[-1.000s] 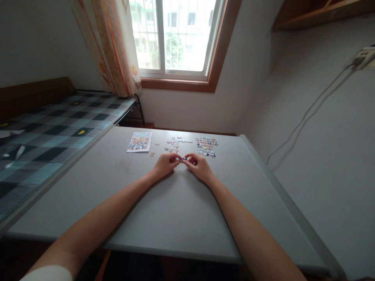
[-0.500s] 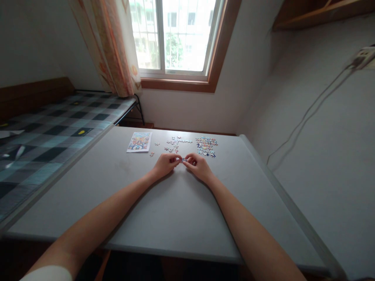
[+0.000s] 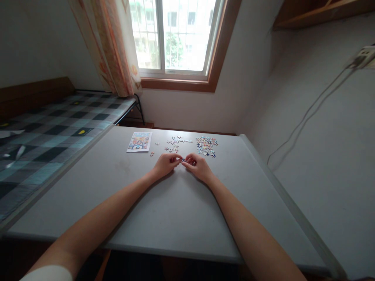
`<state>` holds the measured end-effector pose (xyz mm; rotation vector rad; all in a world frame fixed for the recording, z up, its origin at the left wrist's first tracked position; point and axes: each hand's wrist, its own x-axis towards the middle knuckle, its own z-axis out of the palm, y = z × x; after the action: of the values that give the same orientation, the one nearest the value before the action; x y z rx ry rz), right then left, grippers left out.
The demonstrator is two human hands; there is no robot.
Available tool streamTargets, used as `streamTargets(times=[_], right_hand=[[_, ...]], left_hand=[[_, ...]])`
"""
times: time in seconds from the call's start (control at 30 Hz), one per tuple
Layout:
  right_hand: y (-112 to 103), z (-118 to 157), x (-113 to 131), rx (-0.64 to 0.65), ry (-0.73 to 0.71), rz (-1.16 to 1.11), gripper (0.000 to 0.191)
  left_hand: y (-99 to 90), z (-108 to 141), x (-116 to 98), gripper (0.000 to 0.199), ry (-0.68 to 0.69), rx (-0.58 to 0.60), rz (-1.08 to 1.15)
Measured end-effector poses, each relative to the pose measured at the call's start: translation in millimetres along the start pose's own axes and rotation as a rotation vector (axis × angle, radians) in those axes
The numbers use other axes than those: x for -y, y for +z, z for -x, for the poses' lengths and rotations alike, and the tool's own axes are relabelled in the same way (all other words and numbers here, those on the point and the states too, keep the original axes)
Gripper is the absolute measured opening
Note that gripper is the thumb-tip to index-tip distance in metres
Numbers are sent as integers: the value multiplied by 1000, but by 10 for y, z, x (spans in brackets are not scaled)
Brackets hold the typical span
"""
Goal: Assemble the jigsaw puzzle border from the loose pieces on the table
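Close together above the grey table (image 3: 175,210), my left hand (image 3: 166,164) and my right hand (image 3: 198,166) pinch small puzzle pieces (image 3: 183,160) between their fingertips. Where one piece ends and the other begins is too small to tell. Just beyond my hands lie partly joined puzzle pieces (image 3: 183,141) and a small cluster (image 3: 171,149). A pile of loose pieces (image 3: 206,145) is spread behind my right hand. Two single pieces lie to the left, one (image 3: 157,144) farther back and one (image 3: 152,154) nearer, beside a printed picture sheet (image 3: 140,142).
On the left is a bed (image 3: 88,117) with a checked cover, beside the table's left edge. A curtain (image 3: 113,47) hangs by the window (image 3: 175,39). At the right, a cable (image 3: 310,113) runs down the wall from a socket (image 3: 365,56).
The pieces between my fingertips have shifted and turned slightly. Both hands stay in nearly the same place.
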<state>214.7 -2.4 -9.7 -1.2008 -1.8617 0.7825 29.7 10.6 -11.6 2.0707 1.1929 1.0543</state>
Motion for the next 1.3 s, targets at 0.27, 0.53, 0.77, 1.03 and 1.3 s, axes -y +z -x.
streamTargets(times=[0.27,0.53,0.77,1.03,1.3], right_hand=[[-1,3,-12,-2,-14,4,24],[-2,-2,-32,3,-18,18,25],[-2,-3,-26,-2,-16,34,25],[2,-2,-12,-6,-5,-6,23],[5,-5,-19,-7,-13,-33,21]], left_hand=[[4,0,11,16,4,1,9],[11,-2,20,16,-2,11,12],[14,-4,24,16,-8,12,22],[11,0,15,16,-4,8,32],[11,3,28,17,0,15,19]])
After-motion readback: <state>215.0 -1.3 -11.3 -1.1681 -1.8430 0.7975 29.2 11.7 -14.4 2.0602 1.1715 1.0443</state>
